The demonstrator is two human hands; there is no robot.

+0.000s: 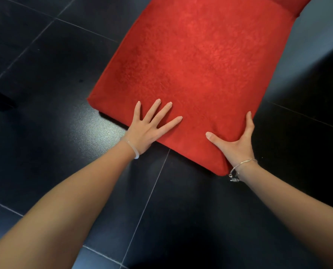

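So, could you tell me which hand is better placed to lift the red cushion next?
Probably the right hand: thumb on top, fingers curled round the red cushion near its corner. The left hand only rests flat on top, fingers spread.

The light is soft and rather dim, and the dark tiled floor point(45, 55) swallows most of it. A pale sheen spreads over the tiles at the upper right of the frame, and a smaller grainy glint sits left of centre, beside my left hand point(148, 129). The red cushion point(190, 65) is evenly lit, with a thin shadow under its lower left edge. Tile joints bow near the frame edges, and my forearms stretch wide at the bottom.
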